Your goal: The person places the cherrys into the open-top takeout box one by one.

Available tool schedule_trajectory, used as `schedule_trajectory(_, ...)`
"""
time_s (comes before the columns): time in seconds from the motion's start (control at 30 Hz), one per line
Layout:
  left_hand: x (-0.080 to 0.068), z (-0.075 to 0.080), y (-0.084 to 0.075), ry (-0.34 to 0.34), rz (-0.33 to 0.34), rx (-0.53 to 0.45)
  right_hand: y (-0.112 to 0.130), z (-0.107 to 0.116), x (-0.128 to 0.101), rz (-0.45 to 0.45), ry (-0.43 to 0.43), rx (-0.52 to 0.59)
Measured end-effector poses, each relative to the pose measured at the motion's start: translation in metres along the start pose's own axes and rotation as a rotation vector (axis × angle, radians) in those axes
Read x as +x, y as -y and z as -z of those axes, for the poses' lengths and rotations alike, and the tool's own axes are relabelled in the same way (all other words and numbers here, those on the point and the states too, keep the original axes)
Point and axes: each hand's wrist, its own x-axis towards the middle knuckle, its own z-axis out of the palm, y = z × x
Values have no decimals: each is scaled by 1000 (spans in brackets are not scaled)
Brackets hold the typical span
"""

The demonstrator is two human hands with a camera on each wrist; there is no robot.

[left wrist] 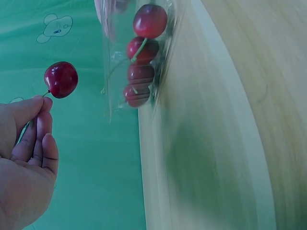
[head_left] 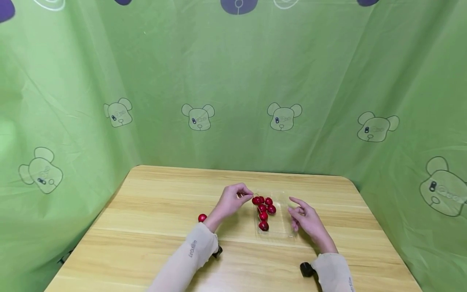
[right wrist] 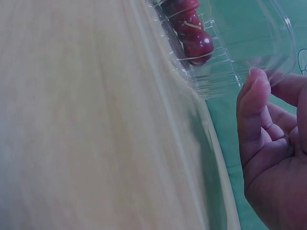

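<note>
My left hand (head_left: 230,198) pinches a dark red cherry (left wrist: 61,80) by its green stem, thumb against fingertips. In the head view that cherry hangs at the left edge of a clear plastic container (head_left: 282,231). Several red cherries (head_left: 263,216) lie inside along the container's left side; some show stems. On the container's right side is my right hand (head_left: 307,219), its thumb and a finger at the rim, one on each side of the plastic, and the index finger stretched out in the head view.
A single cherry (head_left: 202,217) sits on the wooden table (head_left: 153,227), partly behind my left wrist. Green curtains (head_left: 233,81) printed with bear faces stand around the table's back and sides. Each wrist carries a black device (head_left: 307,269).
</note>
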Motion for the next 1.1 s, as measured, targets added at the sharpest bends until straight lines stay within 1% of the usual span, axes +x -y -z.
schedule_trajectory(0.07,1,-3,-1,5,3,-6,0,0,0,2,1,-2)
schedule_trajectory(0.4,2,-19,-2,13,-31,-38,1,2,-2,-3,-4,-23)
schedule_trajectory(0.57,3,-25,-4,17,-24,-54,0,1,-1,7,-4,-25)
schedule_trajectory(0.67,2,-28,-5,33,-19,-60,-1,1,-2,4,6,-19)
schedule_trajectory(0.8,2,-32,-4,53,-18,-58,-2,2,-4,-3,0,-15)
schedule_trajectory(1.1,4,-39,-5,63,-27,-49,1,2,-3,-1,0,-11)
